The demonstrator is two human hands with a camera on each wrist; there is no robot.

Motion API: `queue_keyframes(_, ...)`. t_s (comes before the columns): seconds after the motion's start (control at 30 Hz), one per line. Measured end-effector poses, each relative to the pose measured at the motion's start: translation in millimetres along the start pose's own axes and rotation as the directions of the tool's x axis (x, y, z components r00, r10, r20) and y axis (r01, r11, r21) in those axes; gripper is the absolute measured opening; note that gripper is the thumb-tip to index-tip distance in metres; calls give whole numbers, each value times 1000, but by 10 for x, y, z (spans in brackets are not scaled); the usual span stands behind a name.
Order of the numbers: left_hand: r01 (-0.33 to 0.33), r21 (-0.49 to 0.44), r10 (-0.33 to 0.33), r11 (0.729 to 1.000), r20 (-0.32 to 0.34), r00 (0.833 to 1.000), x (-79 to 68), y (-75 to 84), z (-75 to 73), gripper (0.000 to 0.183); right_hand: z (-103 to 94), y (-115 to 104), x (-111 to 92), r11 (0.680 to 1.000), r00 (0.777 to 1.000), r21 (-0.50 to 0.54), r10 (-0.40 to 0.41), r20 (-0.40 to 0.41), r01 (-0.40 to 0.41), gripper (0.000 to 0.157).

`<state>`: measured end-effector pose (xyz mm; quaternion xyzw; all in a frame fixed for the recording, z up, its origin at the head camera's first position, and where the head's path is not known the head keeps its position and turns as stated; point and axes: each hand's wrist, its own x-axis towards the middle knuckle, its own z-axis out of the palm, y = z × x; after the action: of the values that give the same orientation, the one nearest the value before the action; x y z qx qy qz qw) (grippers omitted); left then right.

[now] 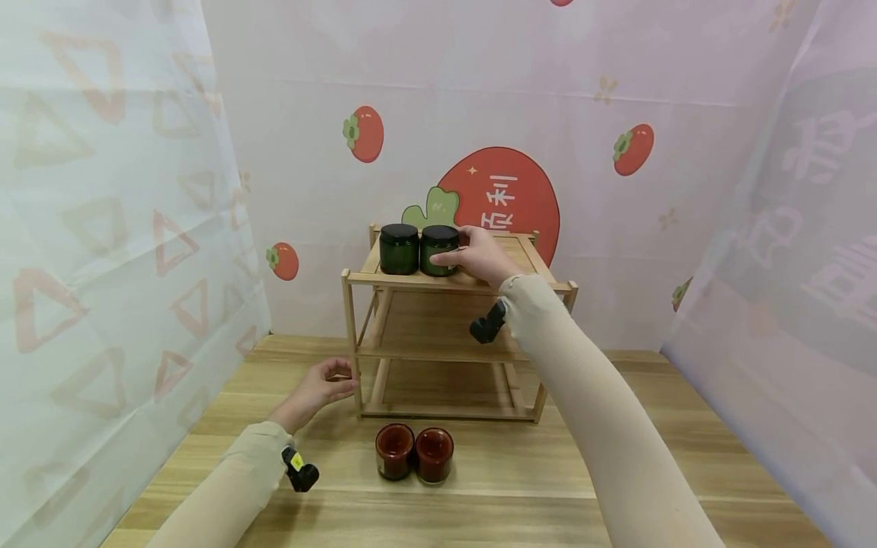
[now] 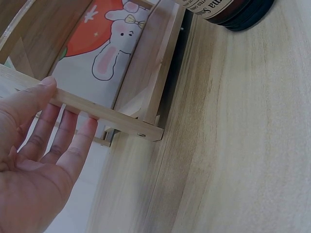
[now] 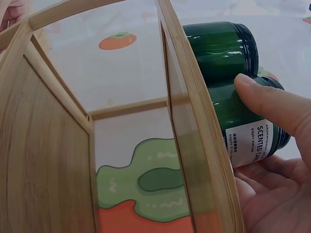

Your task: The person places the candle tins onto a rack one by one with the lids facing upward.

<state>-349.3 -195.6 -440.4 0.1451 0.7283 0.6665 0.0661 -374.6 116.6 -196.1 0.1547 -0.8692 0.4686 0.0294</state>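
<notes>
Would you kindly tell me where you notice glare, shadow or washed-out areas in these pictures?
Head view: the left-hand sheet looks washed out; left wrist view: a dark strip, probably shadow, edges the wooden rack; right wrist view: reflections streak the upper green jar.

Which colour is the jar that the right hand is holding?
The scented candle jar has dark green glass, clearest in the right wrist view.

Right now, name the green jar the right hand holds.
In the head view, the right green jar: the right hand grips it; no hand holds the left green jar.
</notes>
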Motion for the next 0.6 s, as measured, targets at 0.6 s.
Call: queue_keyframes(0.6,-4,21,4,1000,-7,1000,17,-31,-1,40,-29,-2,-13,1000,999,17,0,46,-1,83)
